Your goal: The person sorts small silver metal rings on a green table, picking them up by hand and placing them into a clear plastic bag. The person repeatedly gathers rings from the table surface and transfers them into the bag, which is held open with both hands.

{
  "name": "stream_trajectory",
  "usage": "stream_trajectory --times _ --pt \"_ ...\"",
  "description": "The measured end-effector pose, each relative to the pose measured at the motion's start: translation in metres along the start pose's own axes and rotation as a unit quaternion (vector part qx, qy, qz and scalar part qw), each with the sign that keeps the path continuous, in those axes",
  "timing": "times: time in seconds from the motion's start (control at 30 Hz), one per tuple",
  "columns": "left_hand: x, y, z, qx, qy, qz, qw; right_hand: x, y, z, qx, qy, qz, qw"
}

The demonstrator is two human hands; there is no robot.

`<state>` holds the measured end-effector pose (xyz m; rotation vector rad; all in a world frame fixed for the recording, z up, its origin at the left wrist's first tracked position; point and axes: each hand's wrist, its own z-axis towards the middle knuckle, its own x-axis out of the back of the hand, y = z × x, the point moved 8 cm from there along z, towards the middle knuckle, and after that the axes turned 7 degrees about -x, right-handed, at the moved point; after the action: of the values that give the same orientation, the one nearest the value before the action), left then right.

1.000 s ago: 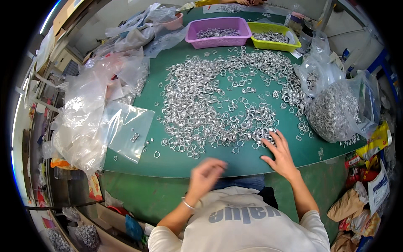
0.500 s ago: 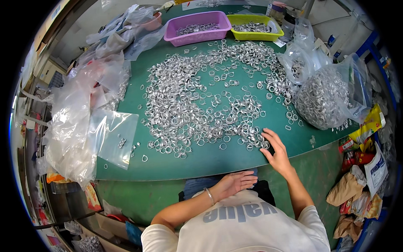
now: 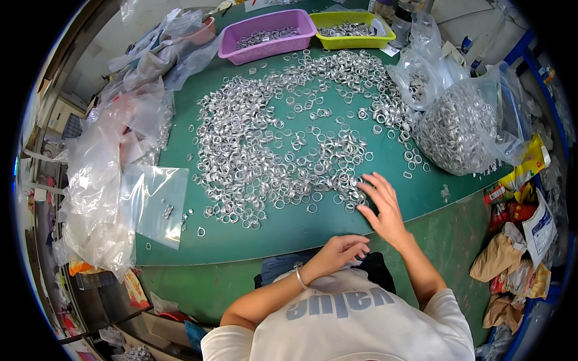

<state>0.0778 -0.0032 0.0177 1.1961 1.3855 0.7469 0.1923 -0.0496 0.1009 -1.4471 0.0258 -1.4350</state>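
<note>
— Where are the hands?

— The right hand (image 3: 383,207) lies flat with fingers spread, fingertips on the near edge of the heap of silver rings (image 3: 283,138). It clamps nothing. The left hand (image 3: 343,248) hangs loosely curled below the worktop's (image 3: 253,237) near rim, close to the person's body; I can't tell whether it holds a ring. A bracelet (image 3: 299,277) sits on that wrist.

— And the containers?

— Far beyond the hands, at the back of the worktop, a purple tray (image 3: 268,35) and a yellow-green tray (image 3: 351,29) stand side by side, each with rings inside. To the right of the right hand, a bulging clear bag (image 3: 460,129) is packed with rings, and a smaller clear bag (image 3: 418,78) behind it holds a few. Left of the hands, a flat clear pouch (image 3: 158,204) lies on the worktop with what looks like a few small pieces in it. Beyond that, crumpled plastic bags (image 3: 105,180) pile up along the left edge.

— Room to move?

— A bare green strip runs between the heap and the near curved rim, just in front of both hands. The right rim is crowded by the full bag, with coloured packets (image 3: 521,240) lying below it.
</note>
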Motion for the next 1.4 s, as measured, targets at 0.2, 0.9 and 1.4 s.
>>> stream_trajectory --times 0.2,0.9,1.4 --pt "0.0 0.014 0.0 -0.041 0.039 0.076 0.995 -0.006 0.009 -0.005 0.016 -0.004 -0.002 1.0" --pt "0.039 0.093 0.025 -0.223 0.269 0.54 0.766 -0.002 0.01 0.014 -0.004 0.047 -0.082 0.995" --pt "0.034 0.105 0.036 -0.296 0.258 0.396 0.83 -0.001 0.046 0.004 -0.23 -0.013 0.326 0.917"
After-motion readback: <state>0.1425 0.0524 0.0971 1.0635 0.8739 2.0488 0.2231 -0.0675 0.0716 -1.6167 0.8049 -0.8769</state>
